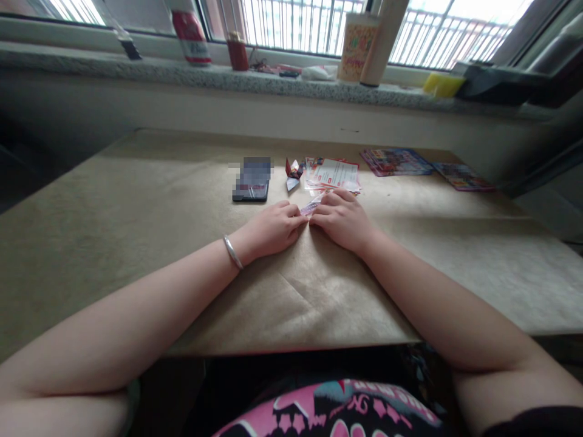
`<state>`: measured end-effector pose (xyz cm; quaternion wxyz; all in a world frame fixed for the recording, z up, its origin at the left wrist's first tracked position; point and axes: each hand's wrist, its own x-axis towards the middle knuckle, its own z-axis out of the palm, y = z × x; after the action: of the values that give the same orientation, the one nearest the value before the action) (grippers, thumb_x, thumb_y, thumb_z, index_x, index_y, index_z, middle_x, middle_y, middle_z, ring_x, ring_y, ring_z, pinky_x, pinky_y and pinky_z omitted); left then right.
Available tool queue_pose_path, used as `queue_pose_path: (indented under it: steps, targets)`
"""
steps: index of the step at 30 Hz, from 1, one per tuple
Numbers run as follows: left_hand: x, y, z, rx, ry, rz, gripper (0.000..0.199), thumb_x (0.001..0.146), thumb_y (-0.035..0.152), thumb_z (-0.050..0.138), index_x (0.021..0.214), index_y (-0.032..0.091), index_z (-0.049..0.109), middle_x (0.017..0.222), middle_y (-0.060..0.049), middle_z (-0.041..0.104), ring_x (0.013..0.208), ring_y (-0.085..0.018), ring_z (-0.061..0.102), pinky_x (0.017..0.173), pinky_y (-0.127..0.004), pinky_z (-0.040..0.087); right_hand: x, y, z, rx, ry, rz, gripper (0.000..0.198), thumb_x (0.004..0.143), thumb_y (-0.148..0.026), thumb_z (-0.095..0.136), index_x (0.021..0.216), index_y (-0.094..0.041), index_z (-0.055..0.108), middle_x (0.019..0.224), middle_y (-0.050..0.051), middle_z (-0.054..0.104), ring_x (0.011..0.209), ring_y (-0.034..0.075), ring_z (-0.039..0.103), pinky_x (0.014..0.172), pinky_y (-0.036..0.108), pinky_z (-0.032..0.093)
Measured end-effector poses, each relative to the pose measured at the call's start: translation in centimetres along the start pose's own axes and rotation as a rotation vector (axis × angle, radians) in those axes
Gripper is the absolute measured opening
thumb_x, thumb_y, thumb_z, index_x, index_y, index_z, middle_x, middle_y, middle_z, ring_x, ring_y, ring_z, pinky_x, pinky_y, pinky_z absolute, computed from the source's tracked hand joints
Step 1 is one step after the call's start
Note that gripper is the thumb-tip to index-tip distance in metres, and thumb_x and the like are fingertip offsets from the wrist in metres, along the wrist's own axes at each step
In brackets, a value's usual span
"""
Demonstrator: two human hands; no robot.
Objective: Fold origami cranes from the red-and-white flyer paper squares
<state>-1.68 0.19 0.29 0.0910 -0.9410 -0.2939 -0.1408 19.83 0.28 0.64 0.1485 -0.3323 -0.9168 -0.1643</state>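
Both hands meet over a small folded piece of printed paper (311, 206) on the table. My left hand (277, 228), with a silver bangle at the wrist, pinches the paper's left end between its fingers. From the other side, my right hand (340, 217) presses fingers and thumb on the right end. Much of the paper is hidden beneath the fingers. Just beyond the hands stands a folded paper figure (294, 174) with pointed flaps, red and white. Beside it lies a loose stack of printed sheets (334, 175), its near edge close to my right hand.
A dark phone (253, 182), partly pixelated, lies left of the paper figure. Printed leaflets (396, 162) and another pile of leaflets (462, 176) rest at the back right. On the windowsill (155, 68) stand a red-and-white can (191, 37), a patterned cup (357, 47) and a tall tan cylinder (381, 45).
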Motion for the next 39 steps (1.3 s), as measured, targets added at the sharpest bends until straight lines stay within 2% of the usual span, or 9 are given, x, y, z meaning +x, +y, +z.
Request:
queue_pose_path:
  steps: [3,6,15,23,35,39]
  targets:
    - [0.1,0.3,-0.1,0.005,0.004,-0.011,0.029,0.092,0.018,0.049,0.110,0.014,0.071,0.095,-0.010,0.067,0.087,-0.021,0.059,0.085,-0.035,0.052,0.0,0.5,0.5,0.054,-0.034,0.019,0.026,0.098,-0.025,0.049,0.096,-0.025,0.075,0.094,0.002,0.074,0.099,0.020,0.058,0.083,0.034,0.040]
    - [0.1,0.4,0.0,0.011,0.008,-0.016,0.030,0.091,0.018,0.050,0.113,0.014,0.070,0.097,-0.011,0.067,0.088,-0.021,0.059,0.085,-0.035,0.052,-0.1,0.8,0.7,0.127,-0.049,0.061,0.027,0.096,-0.020,0.049,0.100,-0.026,0.076,0.099,0.002,0.074,0.097,0.018,0.061,0.076,0.030,0.042]
    - [0.0,0.2,0.1,0.009,-0.007,-0.014,0.030,0.092,0.018,0.047,0.111,0.016,0.071,0.095,-0.010,0.065,0.088,-0.021,0.058,0.083,-0.035,0.051,-0.3,1.3,0.1,0.215,-0.147,0.270,0.026,0.089,-0.018,0.055,0.093,-0.029,0.078,0.106,0.000,0.073,0.100,0.019,0.064,0.081,0.030,0.045]
    - [0.2,0.2,0.3,0.028,0.000,0.007,0.035,0.098,0.026,0.042,0.120,0.019,0.068,0.096,-0.010,0.064,0.088,-0.021,0.056,0.082,-0.035,0.048,-0.6,2.3,-1.1,0.137,-0.208,0.326,0.026,0.085,-0.018,0.057,0.089,-0.030,0.079,0.103,0.000,0.074,0.098,0.021,0.063,0.080,0.031,0.044]
    - [0.2,0.1,0.3,0.032,-0.016,0.014,0.035,0.097,0.025,0.042,0.121,0.018,0.067,0.098,-0.010,0.064,0.089,-0.021,0.055,0.082,-0.035,0.048,-2.1,5.1,-1.7,0.107,-0.289,0.456,0.020,0.080,-0.018,0.064,0.084,-0.030,0.080,0.102,-0.001,0.073,0.096,0.019,0.063,0.072,0.029,0.043]
    - [0.2,-0.1,0.3,0.035,-0.018,0.031,0.036,0.097,0.025,0.041,0.121,0.018,0.067,0.098,-0.010,0.064,0.088,-0.021,0.055,0.083,-0.035,0.048,-2.7,5.9,-1.9,0.101,-0.321,0.457,0.022,0.080,-0.018,0.064,0.084,-0.031,0.080,0.101,-0.002,0.073,0.091,0.017,0.064,0.069,0.028,0.043]
